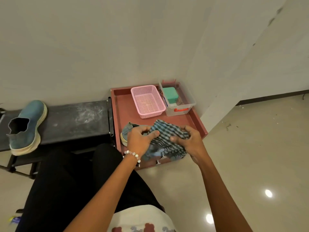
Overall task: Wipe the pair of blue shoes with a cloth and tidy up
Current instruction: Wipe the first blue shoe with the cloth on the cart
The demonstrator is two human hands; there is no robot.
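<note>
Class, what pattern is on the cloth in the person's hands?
The cloth has a blue-and-white check pattern, seen in the head view.

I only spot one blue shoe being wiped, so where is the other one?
The other blue shoe lies on the dark bench at the far left of the head view, well apart from the red tray.

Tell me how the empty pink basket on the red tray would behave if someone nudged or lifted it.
The pink basket looks like thin mesh plastic and holds nothing, so it is probably very light and would slide easily on the red tray. Its wide, low shape suggests it is unlikely to tip. The perforated walls may flex a little if squeezed.
</note>
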